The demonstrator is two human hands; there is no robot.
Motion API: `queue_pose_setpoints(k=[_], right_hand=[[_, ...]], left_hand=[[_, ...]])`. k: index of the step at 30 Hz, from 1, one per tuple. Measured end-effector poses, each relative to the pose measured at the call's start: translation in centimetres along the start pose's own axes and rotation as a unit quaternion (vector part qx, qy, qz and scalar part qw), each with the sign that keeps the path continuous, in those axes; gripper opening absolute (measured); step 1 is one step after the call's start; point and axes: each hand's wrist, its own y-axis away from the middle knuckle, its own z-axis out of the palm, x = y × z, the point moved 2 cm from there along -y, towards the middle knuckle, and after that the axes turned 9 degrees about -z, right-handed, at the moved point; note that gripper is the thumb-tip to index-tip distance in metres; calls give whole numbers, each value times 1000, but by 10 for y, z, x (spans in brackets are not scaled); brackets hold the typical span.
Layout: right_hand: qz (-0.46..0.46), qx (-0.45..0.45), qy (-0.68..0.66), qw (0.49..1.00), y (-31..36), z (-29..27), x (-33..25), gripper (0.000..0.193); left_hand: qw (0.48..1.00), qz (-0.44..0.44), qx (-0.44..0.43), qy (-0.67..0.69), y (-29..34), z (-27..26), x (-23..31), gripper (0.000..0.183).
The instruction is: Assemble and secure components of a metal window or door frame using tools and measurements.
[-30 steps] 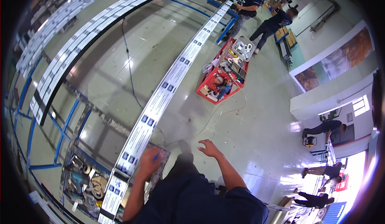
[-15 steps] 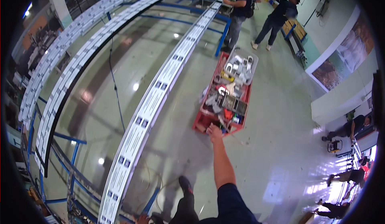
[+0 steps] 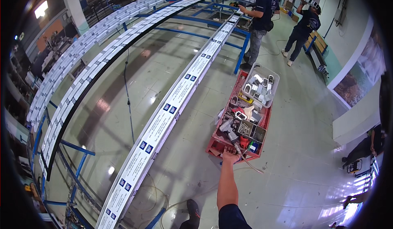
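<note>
My right hand [image 3: 231, 157] reaches forward to the near end of a red tool cart [image 3: 215, 147], its fingers closed over the rim. Just beyond the fingers lies a silver air drill [image 3: 230, 134], with a pale hose [image 3: 254, 168] trailing over the cart's near edge. Beside the drill are a compartmented metal box [image 3: 258, 134] holding small metal parts and a red object [image 3: 244, 142]. A clear plastic bin [image 3: 275, 90] of metal pieces sits at the cart's far end. My left hand is out of view.
Left of the cart, a long profile [image 3: 168, 108] wrapped in white film rests on a blue frame [image 3: 242, 55]. More wrapped profiles [image 3: 102, 40] lie farther left. One person [image 3: 262, 14] stands at the long profile's far end; another [image 3: 301, 30] carries a profile. A cable [image 3: 128, 102] hangs down.
The view has tilted up, so the scene sits lower. My right hand has shifted right along the cart's near end and closed on the rim. My left hand has left the lower edge.
</note>
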Motion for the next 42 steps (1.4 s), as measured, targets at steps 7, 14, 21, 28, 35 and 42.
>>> queue_pose_setpoints(k=[7, 14, 21, 28, 35, 42], right_hand=[[38, 32, 26, 998, 21, 0, -7, 50], [43, -17, 41, 998, 44, -35, -25, 45], [31, -13, 69, 997, 104, -90, -61, 44], [70, -30, 93, 993, 164, -105, -120, 37], [239, -70, 194, 949, 208, -122, -164, 48], [307, -521, 665, 437, 266, 117, -144, 38]], left_hand=[[981, -7, 26, 193, 9, -8, 19, 40], [917, -16, 33, 397, 14, -24, 46, 37], [838, -50, 30, 542, 26, -51, 79, 37], [999, -37, -31, 6, 17, -117, 147, 37], [995, -2, -21, 102, -4, -121, 172, 38], [998, -53, 11, -11, 6, -118, 164, 49]])
